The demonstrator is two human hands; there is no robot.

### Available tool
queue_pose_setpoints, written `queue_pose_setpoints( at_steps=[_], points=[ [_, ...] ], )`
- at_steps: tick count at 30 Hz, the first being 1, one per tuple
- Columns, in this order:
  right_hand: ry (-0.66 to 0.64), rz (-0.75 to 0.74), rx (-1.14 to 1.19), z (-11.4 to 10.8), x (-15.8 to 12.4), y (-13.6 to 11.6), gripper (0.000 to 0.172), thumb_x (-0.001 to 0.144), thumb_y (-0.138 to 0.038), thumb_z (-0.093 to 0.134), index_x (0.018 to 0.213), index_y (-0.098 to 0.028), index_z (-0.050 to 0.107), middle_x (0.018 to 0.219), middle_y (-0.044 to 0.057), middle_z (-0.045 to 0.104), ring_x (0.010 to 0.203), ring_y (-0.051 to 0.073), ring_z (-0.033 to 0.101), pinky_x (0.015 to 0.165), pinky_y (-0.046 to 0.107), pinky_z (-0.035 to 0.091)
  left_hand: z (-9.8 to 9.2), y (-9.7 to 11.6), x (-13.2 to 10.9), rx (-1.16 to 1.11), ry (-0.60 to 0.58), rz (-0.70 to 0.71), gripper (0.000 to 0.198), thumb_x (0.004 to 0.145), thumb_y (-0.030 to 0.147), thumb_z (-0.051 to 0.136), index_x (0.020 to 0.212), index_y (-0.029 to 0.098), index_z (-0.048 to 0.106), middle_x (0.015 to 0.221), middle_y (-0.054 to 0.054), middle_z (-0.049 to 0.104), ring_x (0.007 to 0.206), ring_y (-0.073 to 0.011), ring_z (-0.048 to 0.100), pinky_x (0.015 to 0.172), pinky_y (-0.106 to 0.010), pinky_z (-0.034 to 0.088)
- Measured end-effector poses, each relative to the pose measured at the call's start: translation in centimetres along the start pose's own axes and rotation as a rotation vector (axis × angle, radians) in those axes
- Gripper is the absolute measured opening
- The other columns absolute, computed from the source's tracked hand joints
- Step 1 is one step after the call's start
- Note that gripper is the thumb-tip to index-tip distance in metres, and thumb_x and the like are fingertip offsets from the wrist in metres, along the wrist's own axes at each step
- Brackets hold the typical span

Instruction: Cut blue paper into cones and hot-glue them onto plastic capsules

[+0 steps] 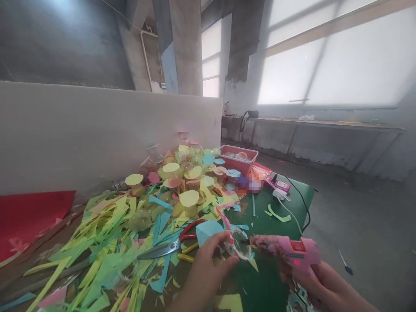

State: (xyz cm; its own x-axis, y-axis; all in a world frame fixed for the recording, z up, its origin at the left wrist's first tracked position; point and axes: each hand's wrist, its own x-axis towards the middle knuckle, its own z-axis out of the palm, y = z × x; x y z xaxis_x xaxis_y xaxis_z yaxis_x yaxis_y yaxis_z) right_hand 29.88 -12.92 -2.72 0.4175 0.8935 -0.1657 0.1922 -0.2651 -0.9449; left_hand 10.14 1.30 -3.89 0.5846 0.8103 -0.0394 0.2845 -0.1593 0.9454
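Clear plastic cup [239,248] is sitting pinched in your left hand [210,263], just left of the pink glue gun [290,250] your right hand [314,284] is gripping.

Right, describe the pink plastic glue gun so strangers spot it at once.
Find the green-topped table. Near its right edge, the right hand holds the pink plastic glue gun. Unlike the coloured paper scraps, it shows a glowing red light.

Pink glue gun [303,252], red-handled scissors [176,245], green tabletop [264,277]
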Motion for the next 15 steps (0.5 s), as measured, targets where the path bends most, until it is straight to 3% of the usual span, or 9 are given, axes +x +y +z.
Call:
queue_pose_setpoints(
  at_steps=[5,15],
  points=[
    [0.008,0.002,-0.044,0.1,0.7,-0.4,0.057,0.071,-0.073,0.056,0.072,-0.018,0.069,0.071,0.004,0.061,0.067,0.018,0.055,0.056,0.023,0.047,0.1,-0.6,0.1,0.006,-0.004,0.034,0.047,0.072,0.043,0.069,0.115,0.026,0.067,0.11,-0.005,0.068,0.093,-0.0246,0.058,0.087,-0.033,0.045],
    [-0.057,0.031,-0.05,0.0,1.4,0.4,0.06,0.07,-0.077,0.052,0.073,-0.017,0.063,0.063,-0.001,0.048,0.053,0.011,0.038,0.043,0.02,0.035,0.1,-0.3,0.1,-0.014,0.003,0.042,0.047,0.072,0.043,0.07,0.115,0.027,0.069,0.112,-0.005,0.068,0.094,-0.0249,0.058,0.089,-0.033,0.045]
  ],
)
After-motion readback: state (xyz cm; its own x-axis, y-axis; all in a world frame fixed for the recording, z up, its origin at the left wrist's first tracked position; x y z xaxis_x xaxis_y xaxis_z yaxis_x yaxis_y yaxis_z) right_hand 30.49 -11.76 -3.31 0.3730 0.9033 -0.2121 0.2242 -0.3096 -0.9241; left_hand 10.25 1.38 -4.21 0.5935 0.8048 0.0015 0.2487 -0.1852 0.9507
